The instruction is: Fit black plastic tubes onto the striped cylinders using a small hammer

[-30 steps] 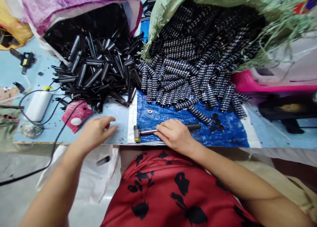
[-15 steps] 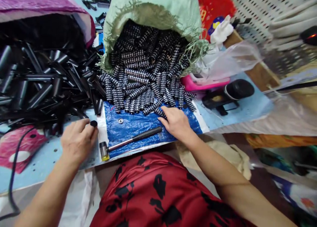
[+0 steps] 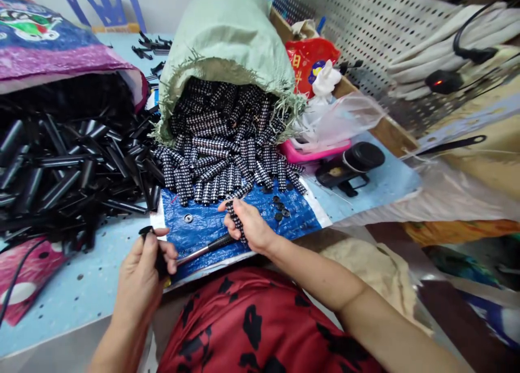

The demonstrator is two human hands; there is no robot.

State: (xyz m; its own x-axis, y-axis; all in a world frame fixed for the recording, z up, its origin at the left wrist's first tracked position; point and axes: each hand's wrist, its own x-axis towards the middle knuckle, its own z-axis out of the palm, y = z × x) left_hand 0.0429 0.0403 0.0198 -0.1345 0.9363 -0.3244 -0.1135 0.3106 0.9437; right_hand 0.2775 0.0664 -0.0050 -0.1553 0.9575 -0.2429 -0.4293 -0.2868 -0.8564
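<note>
My left hand [image 3: 140, 275] is closed around a black plastic handle [image 3: 161, 262] with a flat round end that sticks up past the thumb. My right hand [image 3: 255, 229] grips a black-and-silver studded cylinder [image 3: 233, 213], tilted, over the blue sheet [image 3: 195, 232]. Between and partly behind the hands lies a hammer [image 3: 219, 244]; its head is mostly hidden by my left hand. Studded cylinders [image 3: 215, 167] spill in a pile from a pale green woven sack [image 3: 227, 31]. Black handles [image 3: 60, 161] are heaped at the left.
A purple-edged bag [image 3: 81, 64] opens over the black heap. Small black discs [image 3: 280, 207] and a pale washer [image 3: 188, 218] lie on the blue sheet. On the right stand a pink tray [image 3: 317, 152] and a black lidded cup [image 3: 353, 164]. A pink spotted cloth [image 3: 32, 275] lies at the left edge.
My right hand has drawn a studded cylinder away from the pile, toward me and left. My left hand has turned and lifted the black handle nearer to it. The view has tilted up.
</note>
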